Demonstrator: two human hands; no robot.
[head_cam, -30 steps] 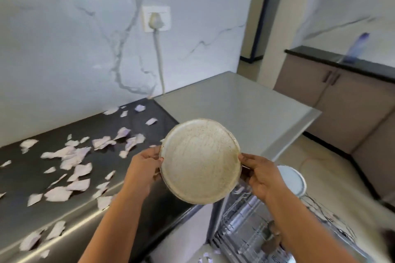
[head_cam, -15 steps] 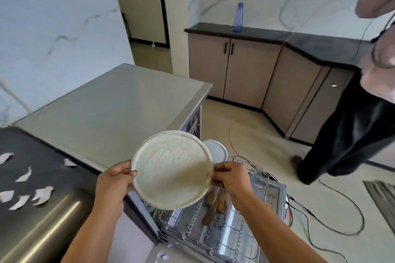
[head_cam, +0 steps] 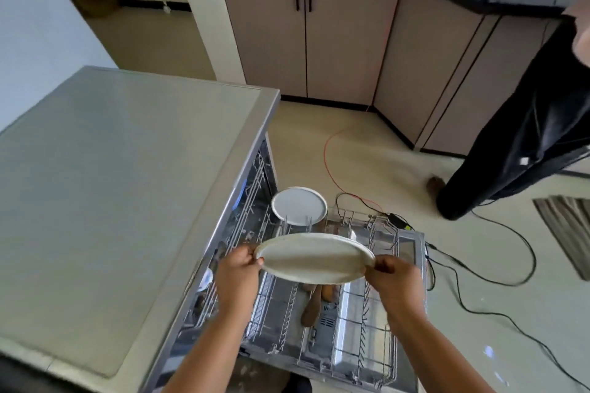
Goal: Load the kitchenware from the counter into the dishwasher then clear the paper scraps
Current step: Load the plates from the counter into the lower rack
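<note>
I hold a round cream plate (head_cam: 314, 257) by its two edges, nearly flat, above the pulled-out lower rack (head_cam: 364, 338) of the open dishwasher. My left hand (head_cam: 238, 274) grips its left rim and my right hand (head_cam: 394, 279) its right rim. A white plate (head_cam: 298, 206) stands upright in the back of the rack. Wooden utensils (head_cam: 314, 303) lie in the rack under the held plate, partly hidden by it.
The dishwasher's grey top (head_cam: 121, 185) fills the left. A person in black trousers (head_cam: 510, 143) stands at the right. Black cables (head_cam: 479, 268) and an orange cord (head_cam: 332, 166) trail over the floor by the rack. Beige cabinets (head_cam: 319, 35) line the far wall.
My view has swung right and down from the scrap-strewn counter to the dishwasher. The plate has dropped from upright at chest height to nearly flat over the rack, still in both hands.
</note>
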